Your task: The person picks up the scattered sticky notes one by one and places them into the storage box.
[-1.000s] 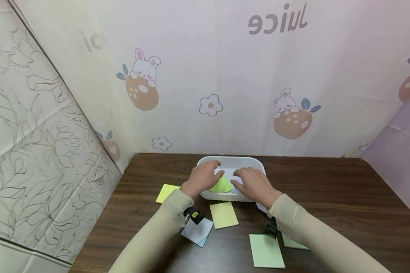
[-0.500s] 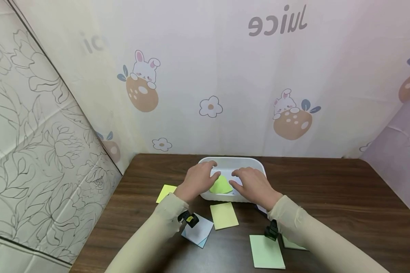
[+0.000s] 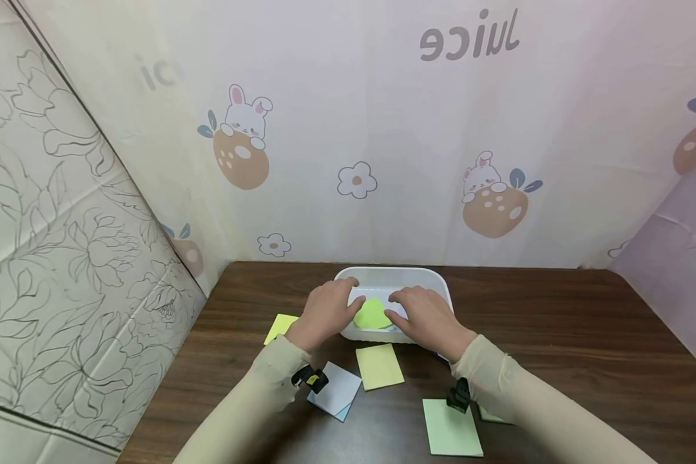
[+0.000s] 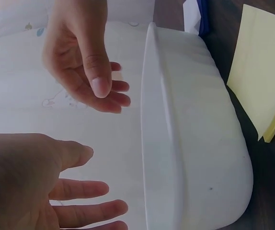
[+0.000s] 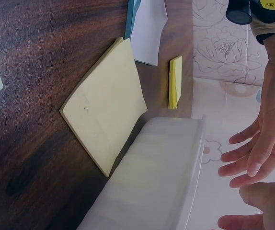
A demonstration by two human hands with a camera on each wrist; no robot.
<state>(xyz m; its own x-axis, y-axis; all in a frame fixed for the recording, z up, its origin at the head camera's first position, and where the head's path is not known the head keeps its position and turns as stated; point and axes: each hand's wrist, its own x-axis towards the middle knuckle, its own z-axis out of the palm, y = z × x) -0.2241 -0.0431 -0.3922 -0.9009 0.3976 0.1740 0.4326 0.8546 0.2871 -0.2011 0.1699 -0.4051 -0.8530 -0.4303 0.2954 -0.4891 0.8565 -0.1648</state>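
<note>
A white plastic bin [image 3: 403,273] stands at the back of the table, a lime-green sticky note [image 3: 371,314] lying inside it. My left hand [image 3: 323,312] hovers over the bin's left end, thumb and fingers apart, holding nothing. Over the right end is my right hand [image 3: 430,320], its fingers loosely bent with nothing between them. In the left wrist view both hands hang above the bin's wall [image 4: 204,134], clear of each other. A pale yellow sticky-note pad [image 3: 379,367] lies just in front of the bin.
A bright yellow pad [image 3: 280,327] lies left of the bin. White and blue notes [image 3: 336,390] sit near the left wrist. Pale green pads [image 3: 452,428] lie under the right forearm, one partly hidden. A printed curtain [image 3: 383,129] hangs behind the table.
My left hand has drawn left and slightly back, uncovering more of the lime-green note. My right hand has shifted slightly left. The bin and the pads on the table stay put.
</note>
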